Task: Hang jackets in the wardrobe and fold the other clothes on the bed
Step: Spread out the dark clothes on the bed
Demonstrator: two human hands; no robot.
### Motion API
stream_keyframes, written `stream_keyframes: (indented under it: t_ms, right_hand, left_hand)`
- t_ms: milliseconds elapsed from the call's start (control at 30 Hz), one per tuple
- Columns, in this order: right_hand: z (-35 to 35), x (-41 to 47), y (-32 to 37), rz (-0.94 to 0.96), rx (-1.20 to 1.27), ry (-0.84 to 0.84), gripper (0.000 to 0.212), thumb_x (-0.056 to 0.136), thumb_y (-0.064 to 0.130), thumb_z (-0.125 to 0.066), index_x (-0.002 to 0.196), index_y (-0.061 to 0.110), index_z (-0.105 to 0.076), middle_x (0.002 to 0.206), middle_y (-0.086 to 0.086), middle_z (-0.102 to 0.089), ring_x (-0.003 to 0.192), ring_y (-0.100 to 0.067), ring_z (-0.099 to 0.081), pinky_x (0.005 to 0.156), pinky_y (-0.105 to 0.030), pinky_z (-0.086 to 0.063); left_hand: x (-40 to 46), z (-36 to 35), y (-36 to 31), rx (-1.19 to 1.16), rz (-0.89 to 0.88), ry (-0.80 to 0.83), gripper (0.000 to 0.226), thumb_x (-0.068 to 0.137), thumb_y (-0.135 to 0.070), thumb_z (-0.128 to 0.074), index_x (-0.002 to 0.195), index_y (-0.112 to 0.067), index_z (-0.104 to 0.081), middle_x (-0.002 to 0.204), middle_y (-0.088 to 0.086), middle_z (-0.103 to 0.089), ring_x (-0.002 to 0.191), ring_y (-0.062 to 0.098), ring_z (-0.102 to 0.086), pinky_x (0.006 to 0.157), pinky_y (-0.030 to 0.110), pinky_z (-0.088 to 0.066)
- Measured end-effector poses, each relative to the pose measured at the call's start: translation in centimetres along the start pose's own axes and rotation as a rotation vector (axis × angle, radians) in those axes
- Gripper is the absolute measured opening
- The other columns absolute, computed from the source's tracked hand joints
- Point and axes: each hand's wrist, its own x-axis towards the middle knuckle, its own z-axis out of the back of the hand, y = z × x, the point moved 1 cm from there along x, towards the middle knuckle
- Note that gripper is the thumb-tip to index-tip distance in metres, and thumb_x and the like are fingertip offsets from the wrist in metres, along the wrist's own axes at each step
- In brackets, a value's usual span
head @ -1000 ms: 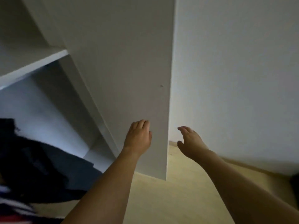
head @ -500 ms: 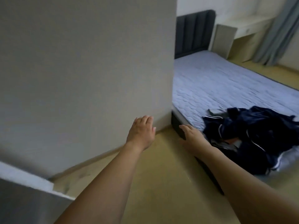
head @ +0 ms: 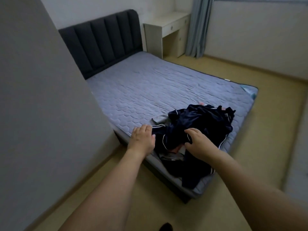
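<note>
A heap of dark navy clothes (head: pixel 200 127) with white piping lies on the near corner of the bed (head: pixel 150 90), partly hanging over its edge. A grey garment (head: pixel 160 120) peeks out at the heap's left. My left hand (head: pixel 142 137) reaches out over the heap's left edge, fingers relaxed, holding nothing. My right hand (head: pixel 196 142) is stretched out above the middle of the heap with loosely spread fingers, holding nothing. The wardrobe is out of view.
A grey wall (head: pixel 41 114) runs along the left, close to the bed. A dark padded headboard (head: pixel 103 40) stands at the far end, with a pale desk (head: pixel 166 27) and a curtain (head: pixel 198 27) beyond. Beige floor (head: pixel 266 147) surrounds the bed.
The view swung from the open wardrobe to the bed. Both hands moved forward from beside the wardrobe panel to over the heap of dark clothes.
</note>
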Motion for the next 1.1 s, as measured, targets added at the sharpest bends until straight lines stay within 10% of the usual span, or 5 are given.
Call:
stream_keyframes:
  t_ms: [500, 1100]
  right_hand:
    - [19.9, 14.0, -33.4, -0.174, 0.076, 0.014, 0.051, 0.091, 0.020, -0.051, 0.141, 0.014, -0.041, 0.146, -0.003, -0.038, 0.131, -0.023, -0.040, 0.107, -0.036, -0.036]
    - [27.3, 42.5, -43.1, -0.048, 0.013, 0.347, 0.052, 0.088, 0.019, -0.048, 0.139, 0.015, -0.043, 0.142, -0.004, -0.042, 0.131, -0.022, -0.040, 0.103, -0.033, -0.037]
  left_hand:
    - [25.8, -6.8, -30.2, -0.042, -0.046, 0.126, 0.052, 0.099, -0.035, -0.038, 0.147, -0.014, -0.032, 0.149, 0.004, -0.037, 0.136, 0.022, -0.035, 0.118, 0.042, -0.014]
    - [47.1, -12.8, -30.3, -0.208, 0.446, 0.305, 0.046, 0.098, -0.029, -0.040, 0.142, -0.015, -0.038, 0.146, 0.007, -0.041, 0.128, 0.029, -0.044, 0.110, 0.039, -0.029]
